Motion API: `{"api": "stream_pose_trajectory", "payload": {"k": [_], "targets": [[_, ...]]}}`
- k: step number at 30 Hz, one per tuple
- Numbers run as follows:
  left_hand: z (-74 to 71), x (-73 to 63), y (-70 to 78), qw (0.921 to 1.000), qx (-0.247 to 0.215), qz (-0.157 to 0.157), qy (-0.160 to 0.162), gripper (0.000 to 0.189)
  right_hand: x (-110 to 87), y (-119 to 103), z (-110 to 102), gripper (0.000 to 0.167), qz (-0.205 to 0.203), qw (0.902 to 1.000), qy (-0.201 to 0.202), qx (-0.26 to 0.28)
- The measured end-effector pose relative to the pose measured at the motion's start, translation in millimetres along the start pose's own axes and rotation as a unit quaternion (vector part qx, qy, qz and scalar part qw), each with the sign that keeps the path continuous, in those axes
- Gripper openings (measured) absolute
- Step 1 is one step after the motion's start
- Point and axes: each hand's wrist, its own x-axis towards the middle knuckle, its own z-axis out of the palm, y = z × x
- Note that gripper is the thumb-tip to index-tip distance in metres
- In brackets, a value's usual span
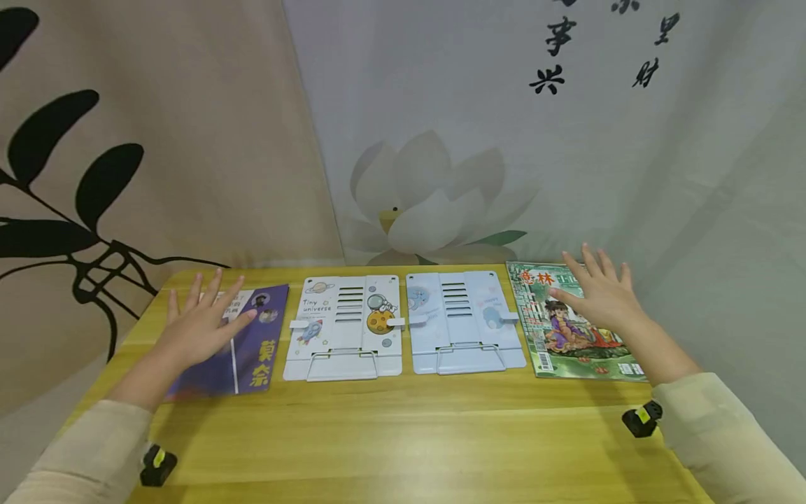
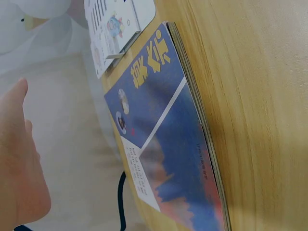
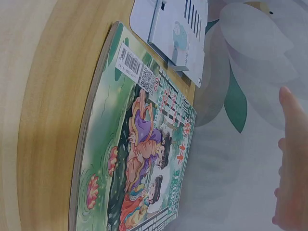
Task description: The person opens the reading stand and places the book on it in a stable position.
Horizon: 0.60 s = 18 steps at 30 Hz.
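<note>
Head view's got a purple magazine (image 1: 253, 351) just left of the Tiny universe book stand (image 1: 348, 327), green magazine (image 1: 567, 339) farther right of it. Left hand (image 1: 198, 330) and right hand (image 1: 603, 297) hover over them respectively, fingers splayed, gripping nothing. Pale-blue book stand (image 1: 462, 325) sits right beside that landmark, on the wood-grain tabletop (image 1: 403, 434).

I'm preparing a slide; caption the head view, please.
Left hand above purple book, right hand above green magazine, two stands between.

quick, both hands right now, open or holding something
Left hand: open, fingers spread, holding nothing, above the purple book.
Right hand: open, fingers spread, holding nothing, above the green magazine.
</note>
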Motion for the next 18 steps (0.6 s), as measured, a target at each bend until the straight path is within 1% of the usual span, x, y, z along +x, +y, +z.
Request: {"api": "stream_pose_trajectory", "payload": {"k": [11, 18], "targets": [[-1.1, -1.8, 1.9, 1.0000, 0.000, 0.002, 0.006, 0.078, -6.5, -3, -2, 0.088, 0.000, 0.9999, 0.014, 0.001], [-7.8, -8.5, 3.4, 0.9997, -0.003, 0.007, 0.025, 0.079, -15.5, -12, -10, 0.087, -0.008, 0.9993, 0.037, 0.000]]}}
